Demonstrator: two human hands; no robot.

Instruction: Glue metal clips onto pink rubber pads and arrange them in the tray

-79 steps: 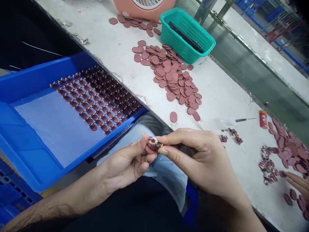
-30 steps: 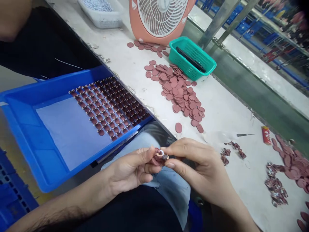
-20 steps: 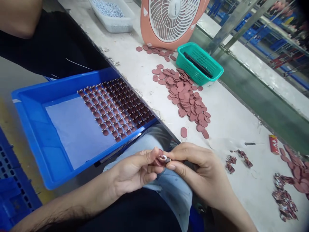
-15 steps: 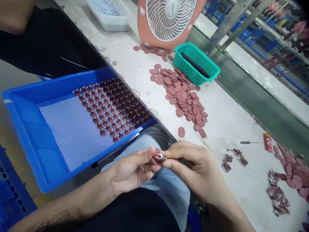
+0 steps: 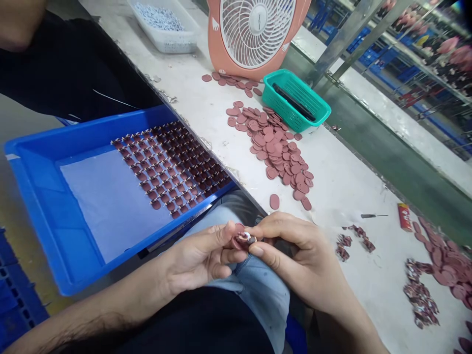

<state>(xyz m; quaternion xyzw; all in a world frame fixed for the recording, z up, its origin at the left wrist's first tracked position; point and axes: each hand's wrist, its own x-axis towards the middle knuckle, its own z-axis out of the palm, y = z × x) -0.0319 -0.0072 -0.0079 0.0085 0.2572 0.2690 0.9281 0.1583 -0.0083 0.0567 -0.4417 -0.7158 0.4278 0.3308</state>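
Observation:
Over my lap, my left hand [image 5: 204, 253] pinches a small reddish-brown piece [image 5: 239, 240] with a white and dark figure on it. My right hand [image 5: 295, 253] closes thumb and forefinger on the right side of the same piece; the fingertips cover part of it. Left of my hands, a blue tray [image 5: 37, 216] holds rows of similar finished-looking pieces [image 5: 165, 177] on a pale sheet [image 5: 96, 206]. On the table, ahead of my hands, lies a heap of reddish-brown oval discs [image 5: 273, 142], with one single disc [image 5: 274, 201] closest to me.
An orange fan [image 5: 214, 44] stands at the back beside a green basket [image 5: 297, 101] with a black object inside. A white basket [image 5: 165, 44] holds small pale parts. At right lie a thin pointed tool [image 5: 372, 216], a red packet [image 5: 404, 217] and small brown figures [image 5: 420, 295]. Someone's dark-clothed body [image 5: 62, 69] is at upper left.
The piece has turned slightly between my fingers, showing more of the white and dark figure. Both hands keep hold of it. The view has shifted a little.

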